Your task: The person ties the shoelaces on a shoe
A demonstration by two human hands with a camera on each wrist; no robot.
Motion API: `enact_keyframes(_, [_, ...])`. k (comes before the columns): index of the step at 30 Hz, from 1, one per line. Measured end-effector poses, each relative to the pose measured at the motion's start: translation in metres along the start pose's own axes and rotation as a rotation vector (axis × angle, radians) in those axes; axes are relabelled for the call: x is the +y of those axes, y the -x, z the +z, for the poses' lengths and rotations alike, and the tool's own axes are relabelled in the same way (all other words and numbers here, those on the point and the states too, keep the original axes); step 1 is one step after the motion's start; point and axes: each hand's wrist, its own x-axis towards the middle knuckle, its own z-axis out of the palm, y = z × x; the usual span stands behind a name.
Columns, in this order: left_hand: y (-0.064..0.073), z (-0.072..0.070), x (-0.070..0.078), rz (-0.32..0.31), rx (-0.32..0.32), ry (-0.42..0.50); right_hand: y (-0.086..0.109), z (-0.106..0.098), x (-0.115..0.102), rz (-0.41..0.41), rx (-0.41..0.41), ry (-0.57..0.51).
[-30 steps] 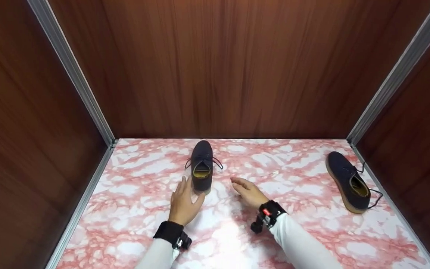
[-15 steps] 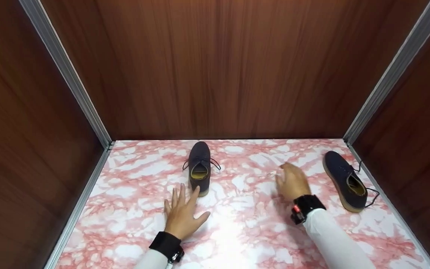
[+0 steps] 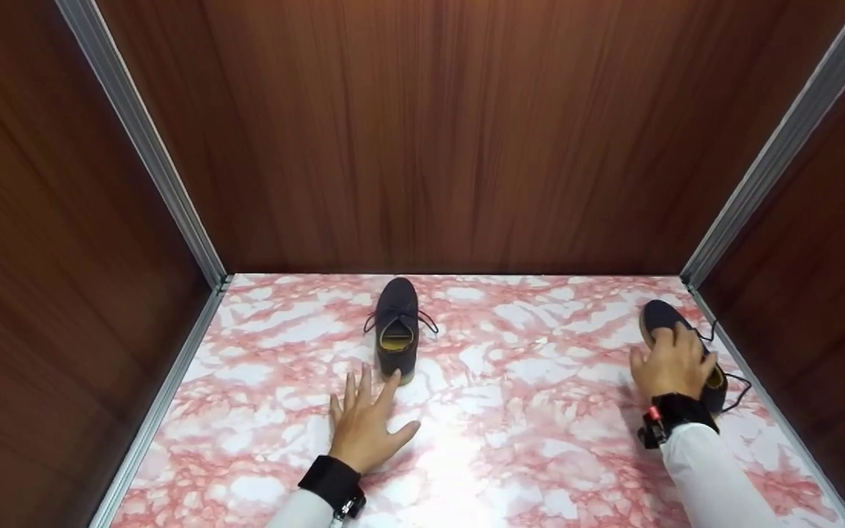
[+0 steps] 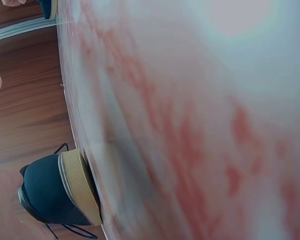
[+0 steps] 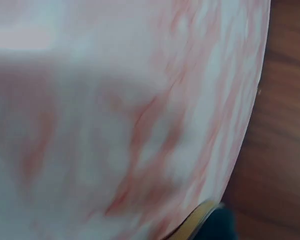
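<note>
A dark navy lace-up shoe (image 3: 397, 301) with a tan sole stands left of centre, toe toward the back wall. My left hand (image 3: 365, 433) is spread with straight fingers just in front of its heel; the index fingertip overlaps the heel in the head view. In the left wrist view the shoe's heel (image 4: 50, 190) shows its ribbed tan sole. At the right, my right hand (image 3: 672, 367) is over a matching shoe (image 3: 661, 315), fingers extended and covering its laces and part of its opening. Only a bit of that shoe (image 5: 215, 225) shows in the right wrist view.
Both shoes stand on a red-and-white marbled surface (image 3: 481, 425). Dark wood panels (image 3: 422, 147) rise at the back and both sides, with grey metal rails (image 3: 782, 147) along the corners. The right shoe lies close to the right side rail, its lace loop (image 3: 741, 389) reaching toward it.
My right hand has moved from the middle across to over the right shoe. My left hand has drawn back slightly from the left shoe's heel and spread. Both shoes stay in place.
</note>
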Motion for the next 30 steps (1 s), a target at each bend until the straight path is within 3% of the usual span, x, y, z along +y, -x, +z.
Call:
enact_keyframes(4, [-0.001, -0.001, 0.001, 0.001, -0.004, -0.007, 0.0, -0.004, 0.017, 0.087, -0.023, -0.004])
enact_keyframes(10, [0.0, -0.004, 0.004, -0.002, -0.019, -0.008, 0.001, -0.007, 0.033, 0.182, -0.138, 0.065])
enact_keyframes(17, [-0.001, -0.005, 0.006, 0.002, -0.021, -0.006, -0.004, -0.01, 0.039, 0.244, -0.097, 0.028])
enact_keyframes(21, [-0.001, -0.005, 0.007, -0.001, -0.024, -0.007, -0.005, -0.013, 0.048, 0.255, -0.087, 0.03])
enact_keyframes(27, [-0.001, -0.003, 0.007, 0.006, -0.009, -0.005, 0.0, -0.013, 0.054, 0.261, -0.161, 0.052])
enact_keyframes(30, [-0.001, -0.003, 0.01, 0.012, -0.013, 0.001, 0.004, -0.011, 0.051, 0.258, -0.159, 0.029])
